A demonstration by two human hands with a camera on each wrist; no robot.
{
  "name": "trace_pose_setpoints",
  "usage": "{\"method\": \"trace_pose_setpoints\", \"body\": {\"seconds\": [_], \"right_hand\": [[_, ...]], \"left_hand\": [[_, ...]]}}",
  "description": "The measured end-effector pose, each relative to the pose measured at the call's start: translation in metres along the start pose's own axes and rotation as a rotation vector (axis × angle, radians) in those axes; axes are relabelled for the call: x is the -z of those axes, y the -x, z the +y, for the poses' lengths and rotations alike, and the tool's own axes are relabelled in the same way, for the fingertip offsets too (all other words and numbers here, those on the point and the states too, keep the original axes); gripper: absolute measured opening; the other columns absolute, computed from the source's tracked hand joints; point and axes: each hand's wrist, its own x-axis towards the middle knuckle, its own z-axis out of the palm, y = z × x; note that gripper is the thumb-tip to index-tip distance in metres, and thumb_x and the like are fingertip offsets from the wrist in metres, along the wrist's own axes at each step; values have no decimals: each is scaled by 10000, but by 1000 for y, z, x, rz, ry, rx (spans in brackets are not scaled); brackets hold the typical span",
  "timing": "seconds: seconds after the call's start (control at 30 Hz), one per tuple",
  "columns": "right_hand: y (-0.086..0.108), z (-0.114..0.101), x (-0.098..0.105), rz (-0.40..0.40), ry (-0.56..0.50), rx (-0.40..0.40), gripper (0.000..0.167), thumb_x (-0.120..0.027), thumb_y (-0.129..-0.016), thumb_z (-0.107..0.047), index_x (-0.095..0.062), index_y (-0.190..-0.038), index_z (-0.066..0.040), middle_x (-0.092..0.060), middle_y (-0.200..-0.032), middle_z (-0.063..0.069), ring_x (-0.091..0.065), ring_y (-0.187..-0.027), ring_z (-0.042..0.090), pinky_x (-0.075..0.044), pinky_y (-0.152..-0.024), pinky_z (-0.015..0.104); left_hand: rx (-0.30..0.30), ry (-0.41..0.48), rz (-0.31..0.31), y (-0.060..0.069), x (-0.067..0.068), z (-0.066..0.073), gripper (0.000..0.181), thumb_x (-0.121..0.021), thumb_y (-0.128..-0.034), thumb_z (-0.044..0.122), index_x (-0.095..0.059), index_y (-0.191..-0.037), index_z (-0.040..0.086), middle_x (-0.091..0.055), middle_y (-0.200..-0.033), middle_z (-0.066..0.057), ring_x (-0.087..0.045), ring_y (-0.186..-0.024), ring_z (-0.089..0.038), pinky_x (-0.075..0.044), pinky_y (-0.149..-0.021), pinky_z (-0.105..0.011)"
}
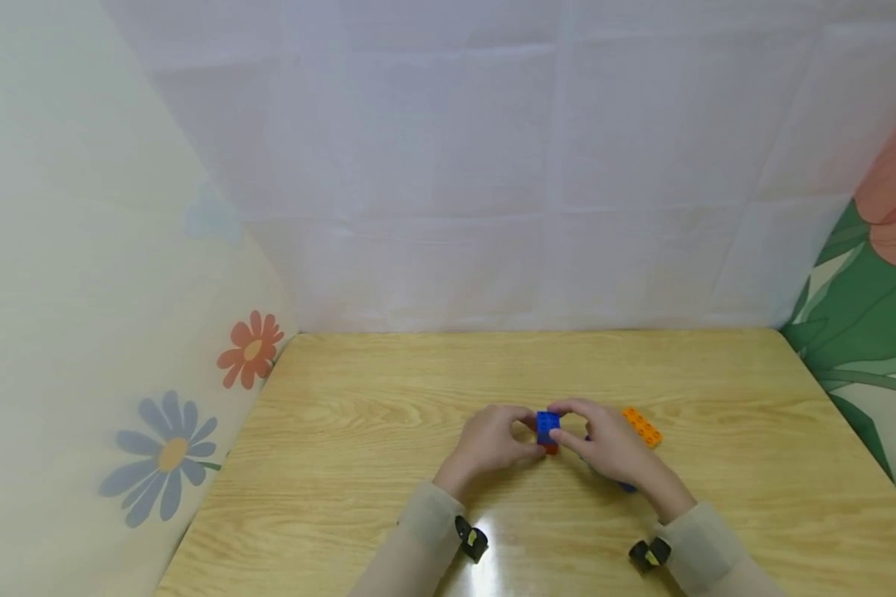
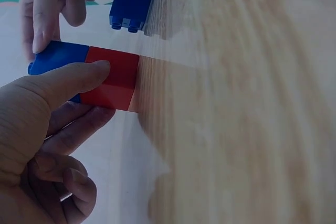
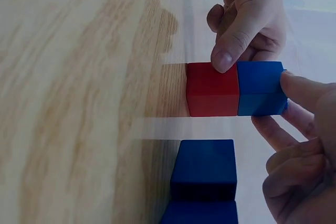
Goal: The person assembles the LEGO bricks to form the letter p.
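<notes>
A blue toy building brick [image 1: 548,423] sits on top of a red toy building brick [image 3: 212,88], the two flush in a small upright stack on the table. My left hand [image 1: 493,439] pinches the red brick from the left, its thumb lying across the side in the left wrist view. From the right, my right hand [image 1: 608,444] holds the blue brick near its top between thumb and fingers. In the right wrist view, more blue bricks [image 3: 205,163] stand close beside the stack; in the head view the right hand mostly covers them.
An orange studded brick [image 1: 643,428] lies flat on the wooden table [image 1: 373,390], beyond the right hand. White cloth [image 1: 448,166] hangs at the back, and flower-patterned sheets [image 1: 172,456] line the sides.
</notes>
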Motion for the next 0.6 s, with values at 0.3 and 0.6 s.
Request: {"method": "trace_pose_setpoints", "body": {"seconds": [0.3,0.6], "right_hand": [[7,0,9,49,-35,-31,464,-722,-1004,-327,-638,-1395,-91,-655,-1361,70,-588,-1277,333,-537,-947,568],[18,5,28,119,79,-27,455,-704,-1006,-396,-667,-1357,-108,-682,-1317,41,-630,-1212,324,-556,-894,529]], "left_hand": [[17,3,9,2,0,2,342,-889,-831,384,-785,-1129,251,-732,-1072,174,-670,-1095,-133,-518,-956,-400],[37,7,34,4,1,3,432,-887,-821,434,-769,-1182,228,-726,-1130,154,-662,-1127,-159,-517,-967,-409]]}}
